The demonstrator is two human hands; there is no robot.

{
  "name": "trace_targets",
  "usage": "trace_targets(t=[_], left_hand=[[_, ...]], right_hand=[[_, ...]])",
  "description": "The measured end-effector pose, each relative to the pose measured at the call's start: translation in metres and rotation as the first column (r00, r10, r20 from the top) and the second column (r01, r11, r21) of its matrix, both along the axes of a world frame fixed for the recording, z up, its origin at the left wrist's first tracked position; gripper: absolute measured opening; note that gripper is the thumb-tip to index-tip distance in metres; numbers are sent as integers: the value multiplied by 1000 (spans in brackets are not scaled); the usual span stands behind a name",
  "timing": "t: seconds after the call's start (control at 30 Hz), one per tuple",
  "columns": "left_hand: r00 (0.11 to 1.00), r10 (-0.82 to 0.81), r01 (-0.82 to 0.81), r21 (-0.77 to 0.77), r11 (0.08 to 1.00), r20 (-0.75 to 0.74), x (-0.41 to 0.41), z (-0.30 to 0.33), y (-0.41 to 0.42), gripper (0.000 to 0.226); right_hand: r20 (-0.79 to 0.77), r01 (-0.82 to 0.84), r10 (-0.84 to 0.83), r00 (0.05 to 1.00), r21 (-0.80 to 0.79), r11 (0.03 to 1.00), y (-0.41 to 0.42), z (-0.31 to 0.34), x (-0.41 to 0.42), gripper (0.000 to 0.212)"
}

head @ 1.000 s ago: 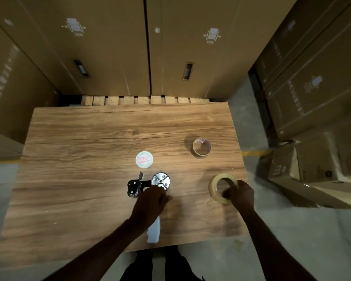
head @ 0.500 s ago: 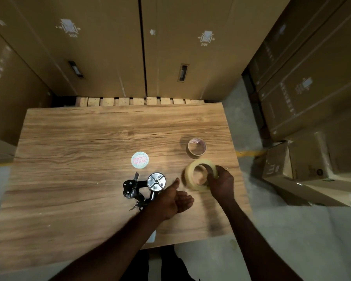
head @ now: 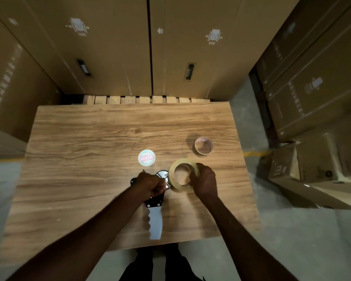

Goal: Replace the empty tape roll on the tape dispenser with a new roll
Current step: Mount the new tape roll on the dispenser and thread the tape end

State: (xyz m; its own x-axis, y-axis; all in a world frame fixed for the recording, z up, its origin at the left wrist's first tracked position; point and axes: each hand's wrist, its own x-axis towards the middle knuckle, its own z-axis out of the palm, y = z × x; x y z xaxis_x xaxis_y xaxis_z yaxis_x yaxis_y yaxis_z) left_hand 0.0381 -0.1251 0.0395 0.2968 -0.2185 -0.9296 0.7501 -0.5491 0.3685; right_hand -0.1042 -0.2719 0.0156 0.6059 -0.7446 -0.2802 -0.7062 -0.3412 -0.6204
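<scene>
A hand-held tape dispenser (head: 155, 218) with a white handle and black metal frame lies on the wooden table (head: 89, 138). My left hand (head: 150, 186) grips its frame and hides most of it; the silver hub (head: 163, 175) peeks out just beyond my fingers. My right hand (head: 205, 182) holds a full roll of clear tape (head: 175, 171), tilted, right beside the hub. The empty cardboard core (head: 203, 145) stands farther back on the right.
A round printed disc (head: 146, 157) lies flat behind the dispenser. Tall cardboard boxes (head: 114, 47) wall in the far side, with more cartons (head: 312, 98) stacked at the right. A wooden pallet (head: 146, 99) edge shows behind the table.
My right hand lifted the new roll from the table's right side and carried it left to the hub. My left hand let go, opened, then closed on the dispenser frame again.
</scene>
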Motion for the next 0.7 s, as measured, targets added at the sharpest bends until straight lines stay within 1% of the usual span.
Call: trace_targets(t=[0.03, 0.07, 0.13, 0.2, 0.3, 0.33, 0.43, 0.53, 0.6, 0.7], left_hand=[[999, 16, -18, 29, 999, 42, 10, 0, 5, 9], [998, 30, -33, 49, 998, 56, 19, -1, 11, 13], [998, 37, -39, 54, 998, 43, 32, -2, 20, 29], [999, 22, -24, 72, 997, 29, 40, -3, 27, 35], [999, -14, 9, 112, 994, 47, 43, -5, 39, 28], [999, -5, 2, 107, 994, 32, 43, -6, 46, 26], [997, 67, -64, 55, 996, -47, 41, -5, 68, 23], [990, 113, -106, 89, 990, -86, 37, -6, 86, 23], [988, 124, -115, 97, 989, -89, 34, -7, 93, 21], [985, 139, -130, 92, 987, -97, 27, -9, 95, 20]], right_hand=[[-10, -24, 24, 1000, 4, 1000, -1, -9, 3, 24], [-11, -45, 45, 999, 2, 999, 0, -11, 5, 25], [-6, -81, 81, 997, -7, 997, 2, -10, 12, 29], [-13, -117, 116, 993, -9, 993, 7, 1, 21, 39], [-40, -196, 196, 980, -4, 981, 10, 5, 33, 36], [-48, -218, 217, 975, -3, 976, 11, 6, 36, 34], [-55, -255, 255, 965, -4, 967, 15, 9, 43, 30], [-63, -290, 289, 955, 2, 957, 25, 6, 48, 25], [-77, -304, 304, 950, 8, 953, 32, 2, 49, 26], [-77, -294, 294, 953, 2, 956, 37, 0, 50, 36]])
